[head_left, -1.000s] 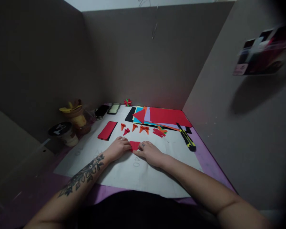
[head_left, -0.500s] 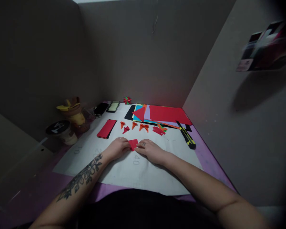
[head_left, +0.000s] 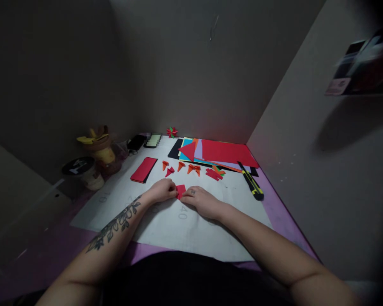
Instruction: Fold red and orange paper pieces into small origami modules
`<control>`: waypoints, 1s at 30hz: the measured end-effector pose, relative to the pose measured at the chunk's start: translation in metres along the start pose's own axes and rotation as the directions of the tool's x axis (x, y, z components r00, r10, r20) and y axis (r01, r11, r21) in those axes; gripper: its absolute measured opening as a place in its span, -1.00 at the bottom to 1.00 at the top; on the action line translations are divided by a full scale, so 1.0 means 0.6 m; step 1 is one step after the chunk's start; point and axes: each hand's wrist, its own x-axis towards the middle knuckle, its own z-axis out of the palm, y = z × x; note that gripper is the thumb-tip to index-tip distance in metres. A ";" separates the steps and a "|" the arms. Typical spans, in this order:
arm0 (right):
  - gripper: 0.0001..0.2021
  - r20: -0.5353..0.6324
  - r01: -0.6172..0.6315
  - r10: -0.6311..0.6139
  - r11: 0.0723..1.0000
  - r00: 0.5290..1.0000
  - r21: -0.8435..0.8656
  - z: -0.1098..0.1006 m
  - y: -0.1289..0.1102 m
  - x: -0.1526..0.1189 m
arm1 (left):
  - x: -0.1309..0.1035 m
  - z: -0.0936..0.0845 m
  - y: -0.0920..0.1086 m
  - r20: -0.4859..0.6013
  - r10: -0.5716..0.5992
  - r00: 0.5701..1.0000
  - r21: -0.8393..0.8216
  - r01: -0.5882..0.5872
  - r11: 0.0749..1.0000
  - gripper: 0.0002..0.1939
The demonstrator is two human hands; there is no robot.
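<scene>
A small red piece of paper (head_left: 181, 191) lies on the white sheet (head_left: 159, 233) between my two hands. My left hand (head_left: 163, 190) has its fingers curled and pinches the paper's left edge. From the other side, my right hand (head_left: 199, 199) presses its fingertips on the paper's right part, holding it down. The fingers hide both side edges. Just beyond the hands are several folded orange paper pieces (head_left: 194, 169) and one folded red piece (head_left: 170, 171). A loose pile of red, orange and green paper strips (head_left: 214, 173) sits to their right.
A stack of red rectangles (head_left: 144, 169) lies at the left. Large coloured sheets (head_left: 231, 153) and a yellow-black utility knife (head_left: 251, 182) are at the right. Farther left stand a lidded cup (head_left: 83, 172) and a pot of tools (head_left: 98, 146). A paper star (head_left: 171, 132) rests by the back wall.
My left hand's fingers have curled in more tightly at the paper's left edge, and less of the paper shows. My right hand stays nearly in place. The view has shifted slightly.
</scene>
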 end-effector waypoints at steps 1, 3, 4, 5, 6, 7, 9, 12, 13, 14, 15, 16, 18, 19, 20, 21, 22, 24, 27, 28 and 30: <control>-0.71 -0.001 -0.013 0.013 1.000 1.000 0.017 0.000 0.000 -0.001 | 0.001 0.001 0.000 -0.001 -0.003 1.000 0.008 0.003 1.000 -0.77; -0.68 -0.006 -0.033 0.033 0.998 0.999 0.044 0.002 0.001 -0.002 | 0.001 0.002 0.000 -0.002 0.000 1.000 0.014 0.000 1.000 -0.76; -0.67 -0.013 -0.038 0.038 0.998 0.999 0.052 0.003 0.002 -0.002 | 0.001 0.002 0.000 -0.004 0.001 1.000 0.016 -0.001 1.000 -0.76; -0.67 -0.019 -0.038 0.039 0.998 0.999 0.057 0.004 0.003 -0.003 | 0.000 0.002 0.000 -0.003 0.000 1.000 0.019 0.000 1.000 -0.75; -0.67 -0.025 -0.033 0.034 0.998 0.999 0.059 0.005 0.004 -0.003 | 0.000 0.002 0.001 -0.002 -0.002 1.000 0.024 0.002 1.000 -0.75; -0.69 -0.028 -0.024 0.026 0.998 0.999 0.058 0.006 0.005 -0.003 | 0.000 0.002 0.001 0.001 -0.006 1.000 0.028 0.005 1.000 -0.75; -0.70 -0.027 -0.010 0.011 0.999 1.000 0.051 0.008 0.007 -0.003 | 0.000 0.002 0.003 0.006 -0.011 1.000 0.034 0.011 0.999 -0.75; -0.70 -0.019 -0.005 0.006 0.999 1.000 0.041 0.009 0.007 -0.002 | -0.001 0.002 0.005 0.008 -0.017 1.000 0.041 0.017 0.999 -0.77; -0.69 -0.017 -0.007 0.008 0.999 1.000 0.041 0.008 0.007 -0.002 | 0.000 0.002 0.006 0.005 -0.017 1.000 0.046 0.017 0.999 -0.77; -0.69 -0.013 -0.009 0.010 0.999 1.000 0.042 0.008 0.007 -0.002 | 0.000 0.002 0.006 0.001 -0.016 1.000 0.052 0.016 0.999 -0.77; -0.69 -0.007 -0.012 0.012 0.999 1.000 0.042 0.007 0.006 -0.002 | 0.000 0.003 0.006 -0.003 -0.014 1.000 0.058 0.014 0.998 -0.77; -0.69 -0.002 -0.016 0.016 0.999 1.000 0.042 0.006 0.006 -0.002 | 0.000 0.003 0.006 -0.005 -0.012 1.000 0.065 0.012 0.998 -0.77; -0.69 0.006 -0.021 0.021 0.999 1.000 0.042 0.005 0.006 -0.001 | 0.001 0.005 0.005 -0.004 -0.007 1.000 0.076 0.007 0.997 -0.77; -0.69 0.010 -0.021 0.021 0.999 1.000 0.043 0.005 0.006 -0.001 | 0.001 0.006 0.005 -0.002 -0.006 1.000 0.081 0.006 0.997 -0.77; -0.69 0.011 -0.021 0.020 0.999 1.000 0.045 0.005 0.005 0.000 | 0.002 0.006 0.004 -0.003 -0.006 1.000 0.086 0.007 0.996 -0.78; -0.69 0.012 -0.018 0.018 0.999 1.000 0.047 0.004 0.005 0.000 | 0.001 0.007 0.004 -0.007 -0.006 1.000 0.090 0.007 0.996 -0.78; -0.69 0.012 -0.016 0.016 0.999 1.000 0.048 0.004 0.004 0.001 | 0.001 0.008 0.004 -0.012 -0.004 1.000 0.093 0.005 0.996 -0.78; -0.69 0.014 -0.017 0.017 0.999 1.000 0.049 0.002 0.002 0.001 | 0.000 0.008 0.004 -0.024 0.000 1.000 0.098 0.002 0.995 -0.78; -0.70 0.015 -0.042 0.042 0.997 0.999 0.061 0.001 0.000 -0.001 | -0.003 0.008 0.005 -0.036 0.012 0.999 0.085 -0.009 0.996 -0.78; -0.69 0.014 -0.050 0.049 0.996 0.999 0.070 0.001 0.001 -0.002 | -0.005 0.007 0.004 -0.039 0.017 0.999 0.075 -0.014 0.997 -0.78; -0.67 0.005 -0.054 0.054 0.994 0.999 0.096 0.003 0.002 -0.003 | -0.008 0.006 0.004 -0.042 0.025 0.999 0.053 -0.023 0.998 -0.76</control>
